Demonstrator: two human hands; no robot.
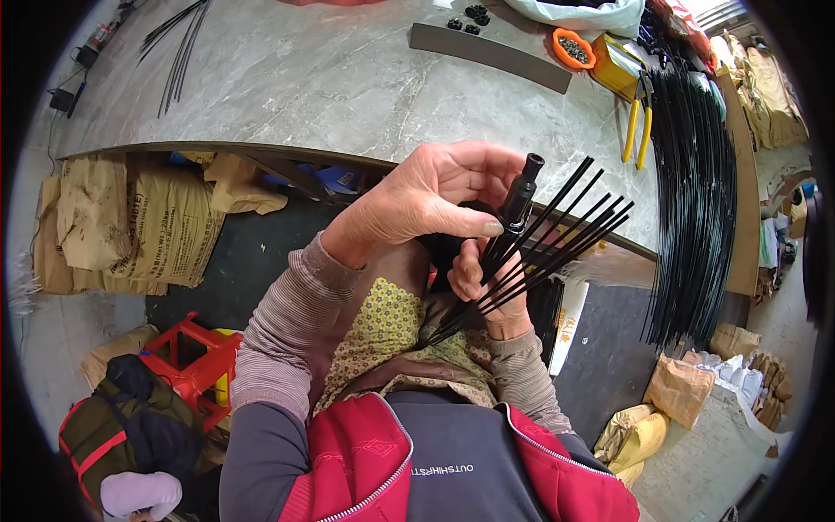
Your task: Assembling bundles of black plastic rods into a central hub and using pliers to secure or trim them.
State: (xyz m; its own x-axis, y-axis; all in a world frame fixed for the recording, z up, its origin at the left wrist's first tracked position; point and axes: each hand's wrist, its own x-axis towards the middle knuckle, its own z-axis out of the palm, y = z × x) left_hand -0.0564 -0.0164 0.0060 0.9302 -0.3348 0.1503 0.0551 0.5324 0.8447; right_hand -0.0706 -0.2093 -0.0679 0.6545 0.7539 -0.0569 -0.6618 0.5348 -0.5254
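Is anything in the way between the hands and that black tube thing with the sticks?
Nothing visible. The left hand already pinches the black tube with thumb and fingers, and the right hand grips the bundle of black rods right beneath it. Both hands touch their things directly.

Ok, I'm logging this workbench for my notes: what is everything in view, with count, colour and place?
table: one, grey marble, ahead
thin rods: large bundle, black, table's right end
loose rods: several, black, table's far left
pliers: one, yellow handles, by the bundle
bowl: one, orange, far right
flat strip: one, dark, far edge
sacks: several, tan, under table
stool: one, red, lower left
black connector: one, at left hand's fingertips
held rods: handful, black, right hand
left hand
right hand
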